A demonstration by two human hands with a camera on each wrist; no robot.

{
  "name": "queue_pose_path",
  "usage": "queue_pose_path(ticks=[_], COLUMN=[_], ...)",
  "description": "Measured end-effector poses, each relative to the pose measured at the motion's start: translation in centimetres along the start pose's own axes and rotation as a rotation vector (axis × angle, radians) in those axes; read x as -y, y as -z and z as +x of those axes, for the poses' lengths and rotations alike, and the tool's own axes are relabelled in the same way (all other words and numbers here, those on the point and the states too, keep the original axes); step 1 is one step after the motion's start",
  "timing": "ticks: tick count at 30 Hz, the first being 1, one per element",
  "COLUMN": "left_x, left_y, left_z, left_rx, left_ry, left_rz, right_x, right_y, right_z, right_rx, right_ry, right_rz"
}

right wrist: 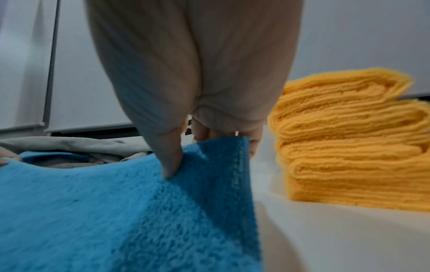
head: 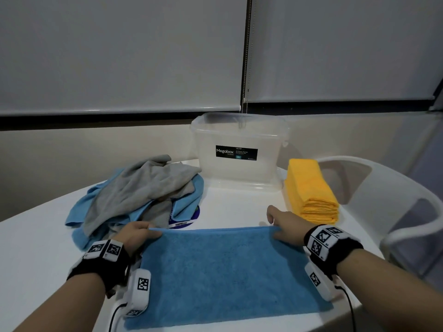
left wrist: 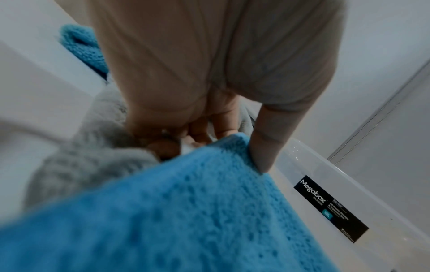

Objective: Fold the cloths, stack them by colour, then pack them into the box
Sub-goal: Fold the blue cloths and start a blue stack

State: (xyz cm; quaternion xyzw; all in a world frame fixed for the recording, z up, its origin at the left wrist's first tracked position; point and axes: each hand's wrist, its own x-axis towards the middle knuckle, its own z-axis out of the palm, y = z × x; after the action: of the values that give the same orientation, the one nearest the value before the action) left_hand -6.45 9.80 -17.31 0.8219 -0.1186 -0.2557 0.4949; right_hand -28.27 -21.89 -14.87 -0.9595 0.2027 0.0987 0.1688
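step: folding blue cloth (head: pixel 230 271) | left hand (head: pixel 134 236), right hand (head: pixel 285 226) fingers pinch far corners | tip: keep edge taut, align corners, crease flat on bench (head: pixel 36 248)

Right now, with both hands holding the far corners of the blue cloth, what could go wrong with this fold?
The left hand pinches its corner right beside the unfolded pile, so a grey cloth might get dragged along. The blue cloth hangs over the table's near edge and could slide off. The right hand works close to the yellow stack and might nudge it.
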Motion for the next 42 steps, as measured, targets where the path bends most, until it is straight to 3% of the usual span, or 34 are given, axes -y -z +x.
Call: queue_pose_path(ticks=[5, 12, 19, 23, 28, 35, 39, 42], left_x=[0.5, 0.4, -3.9, -6.4, -7.4, -7.4, -7.3, -7.2], left_y=[0.8, 3.2, 6.3, 7.7, 9.0, 8.6, 8.5, 9.3], left_z=[-0.4, -3.0, -7.1, -9.3, -10.9, -11.8, -12.7, -13.3], left_rx=[0.001, 0.086, 0.063, 0.051, 0.035, -0.021, 0.024, 0.215], left_ry=[0.011, -0.157, -0.324, -0.4, -0.472, -0.459, -0.433, -0.364], left_rz=[-0.205, -0.372, -0.467, -0.493, -0.466, -0.451, -0.398, -0.41], right_x=[-0.6, -1.4, -1.4, -0.4, 0.3, 0.9, 0.5, -0.7], right_y=[1.2, 3.2, 5.9, 7.7, 9.0, 9.7, 10.1, 10.6], right_z=[-2.7, -6.6, -8.6, -9.8, -10.6, -12.1, -13.9, -14.8], right_rx=[-0.094, -0.246, -0.539, -0.622, -0.612, -0.588, -0.325, -0.059], right_ry=[0.143, 0.229, 0.29, 0.331, 0.379, 0.338, 0.284, 0.21], right_rz=[0.021, 0.134, 0.321, 0.366, 0.422, 0.53, 0.621, 0.713])
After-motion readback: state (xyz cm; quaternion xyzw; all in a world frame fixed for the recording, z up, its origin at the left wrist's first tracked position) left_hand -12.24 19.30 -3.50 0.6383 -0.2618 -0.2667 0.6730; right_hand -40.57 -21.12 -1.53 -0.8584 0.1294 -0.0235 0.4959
